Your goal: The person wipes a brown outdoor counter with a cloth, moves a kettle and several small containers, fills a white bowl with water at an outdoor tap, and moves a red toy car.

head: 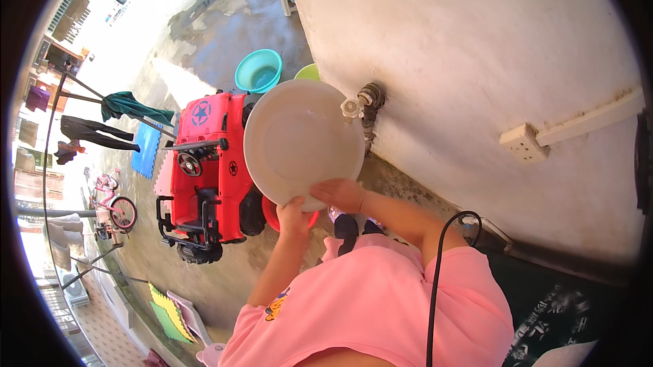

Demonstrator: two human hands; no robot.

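Note:
A round white basin (301,137) is tilted in front of me, its hollow side facing up, under the outdoor water tap (351,108). My left hand (293,219) grips the near rim, with the thumb over the edge. Against the inside of the near wall lies my right hand (337,194), fingers stretched out; what may be under its palm is hidden. No running water can be made out at the tap's spout. Partly covered by the white basin, a red basin (270,214) stands on the ground below.
A turquoise basin (259,71) and a lime-green basin (308,72) stand beyond, near the wall (459,61). To the left is a red ride-on toy car (229,173). A black cable (435,285) hangs close on my right. Farther left are a pink bicycle (109,201) and hanging laundry.

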